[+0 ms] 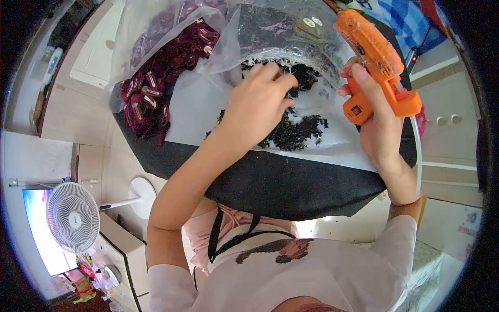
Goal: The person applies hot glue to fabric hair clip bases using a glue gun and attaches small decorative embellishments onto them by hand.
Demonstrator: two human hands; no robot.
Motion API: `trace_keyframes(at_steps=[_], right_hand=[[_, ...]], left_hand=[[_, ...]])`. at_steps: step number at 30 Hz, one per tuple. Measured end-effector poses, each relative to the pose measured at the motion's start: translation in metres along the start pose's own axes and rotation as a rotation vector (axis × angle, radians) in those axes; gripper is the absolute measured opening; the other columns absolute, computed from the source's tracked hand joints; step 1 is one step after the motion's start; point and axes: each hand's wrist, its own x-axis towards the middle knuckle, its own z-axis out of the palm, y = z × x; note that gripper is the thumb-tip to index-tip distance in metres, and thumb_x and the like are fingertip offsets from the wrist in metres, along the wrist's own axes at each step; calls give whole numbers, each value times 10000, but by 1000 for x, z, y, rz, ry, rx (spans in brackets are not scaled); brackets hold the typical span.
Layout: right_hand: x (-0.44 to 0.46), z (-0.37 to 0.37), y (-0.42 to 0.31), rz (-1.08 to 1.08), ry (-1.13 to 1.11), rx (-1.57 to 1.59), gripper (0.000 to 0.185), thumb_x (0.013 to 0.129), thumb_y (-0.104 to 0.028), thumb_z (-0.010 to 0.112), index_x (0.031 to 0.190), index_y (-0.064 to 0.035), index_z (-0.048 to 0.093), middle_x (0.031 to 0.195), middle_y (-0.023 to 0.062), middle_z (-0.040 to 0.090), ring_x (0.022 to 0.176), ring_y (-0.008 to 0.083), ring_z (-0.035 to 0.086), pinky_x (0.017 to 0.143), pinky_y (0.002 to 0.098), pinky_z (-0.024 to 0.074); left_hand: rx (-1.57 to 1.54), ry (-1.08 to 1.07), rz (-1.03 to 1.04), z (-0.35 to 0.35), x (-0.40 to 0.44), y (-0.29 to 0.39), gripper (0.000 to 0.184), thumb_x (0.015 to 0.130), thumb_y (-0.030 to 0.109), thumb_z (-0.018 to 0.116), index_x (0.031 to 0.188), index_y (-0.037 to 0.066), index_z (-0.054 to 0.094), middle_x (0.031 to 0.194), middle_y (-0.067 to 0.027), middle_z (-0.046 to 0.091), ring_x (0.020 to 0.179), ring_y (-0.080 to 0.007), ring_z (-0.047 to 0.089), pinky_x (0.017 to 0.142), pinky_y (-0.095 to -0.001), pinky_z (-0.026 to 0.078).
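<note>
My left hand (260, 99) reaches over a pile of small black ruffled pieces (296, 132) on a white sheet (192, 104). Its fingers are curled down and together among the pieces, and whatever is between them is hidden. My right hand (377, 104) is wrapped round an orange glue gun (369, 44), raised over the right side of the sheet. The gun has a nozzle end towards the top, with stringy clear residue on its body. Dark red ruffled pieces with metal clips (143, 101) lie in a clear plastic bag (122, 57) at the left.
A black cloth (291, 182) covers the table under the sheet. Another clear bag (270, 31) with dark contents stands at the back. A white cord (417, 151) hangs at the right. At the left are a white fan (74, 221) and a lit screen (39, 208).
</note>
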Motion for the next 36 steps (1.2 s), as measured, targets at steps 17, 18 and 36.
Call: trace_keyframes(at_steps=[17,18,36], right_hand=[[-5,-3,4,195,-136,-184,294,841,-169,609,1087,-18,554,946,62,588,855,119,557,692,266,465],[-7,-3,3,199,-173,-205,291,837,-166,617,1082,-19,559,944,60,591,840,114,559,680,256,463],[-11,3,0,90,-288,-273,290,829,-174,648,1069,-25,581,928,36,610,775,76,560,652,192,447]], left_hand=[[-387,262,-219,-18,-26,15,71,793,89,638,854,52,634,712,-85,628,578,-204,611,534,-264,462],[-421,256,-245,-19,-29,18,80,797,65,636,870,34,638,749,-74,640,637,-166,617,587,-245,470],[-933,200,-536,-12,-35,3,185,836,35,601,1007,-24,559,858,-113,650,788,-160,644,689,-238,504]])
